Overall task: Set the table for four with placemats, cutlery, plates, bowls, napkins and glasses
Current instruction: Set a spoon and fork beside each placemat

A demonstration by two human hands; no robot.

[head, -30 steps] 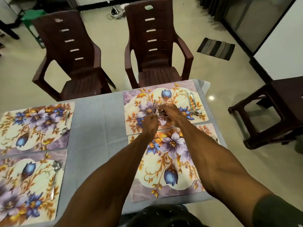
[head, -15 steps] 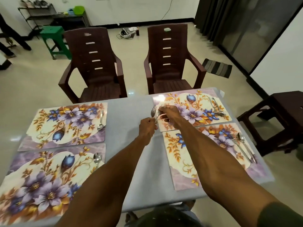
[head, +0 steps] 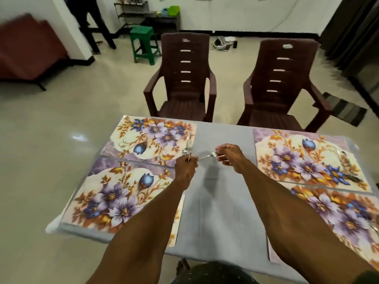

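Note:
Four floral placemats lie on the grey tablecloth (head: 217,218): far left placemat (head: 151,138), near left placemat (head: 114,197), far right placemat (head: 303,158), near right placemat (head: 336,218). My left hand (head: 185,168) grips a fork (head: 189,144) that points up over the right edge of the far left placemat. My right hand (head: 230,156) pinches a second fork (head: 208,156), which lies level between the two hands. Cutlery (head: 348,162) rests on the right side of the far right placemat.
Two brown plastic chairs, the left chair (head: 182,78) and the right chair (head: 276,87), stand at the table's far side. A green stool (head: 144,44) and a person's legs (head: 92,23) are further back. A striped mat (head: 344,109) lies on the floor at right.
My view swung left, so the left placemats are now central. Both hands moved from the far right placemat to the gap by the left placemats, and the forks are now separated, one per hand.

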